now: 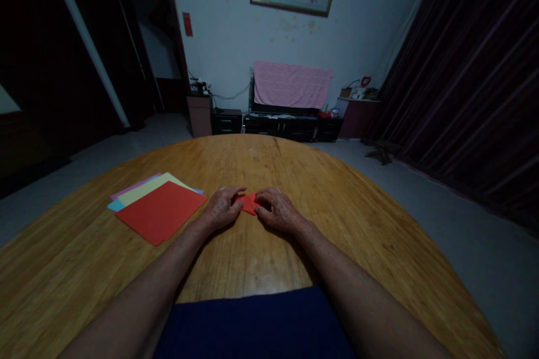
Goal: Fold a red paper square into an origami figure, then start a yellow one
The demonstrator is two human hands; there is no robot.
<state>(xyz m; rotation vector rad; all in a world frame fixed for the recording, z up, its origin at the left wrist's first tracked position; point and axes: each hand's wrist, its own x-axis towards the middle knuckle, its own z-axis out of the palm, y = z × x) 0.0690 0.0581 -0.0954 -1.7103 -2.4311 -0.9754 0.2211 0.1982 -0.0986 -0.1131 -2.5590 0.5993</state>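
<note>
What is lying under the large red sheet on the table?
Yellow paper, light-blue paper and pink paper peek out beyond the red sheet; their covered parts, and anything else beneath it, cannot be seen.

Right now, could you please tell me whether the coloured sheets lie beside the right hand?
No, the coloured sheets lie left of the left hand, while the right hand touches the folded red paper.
</note>
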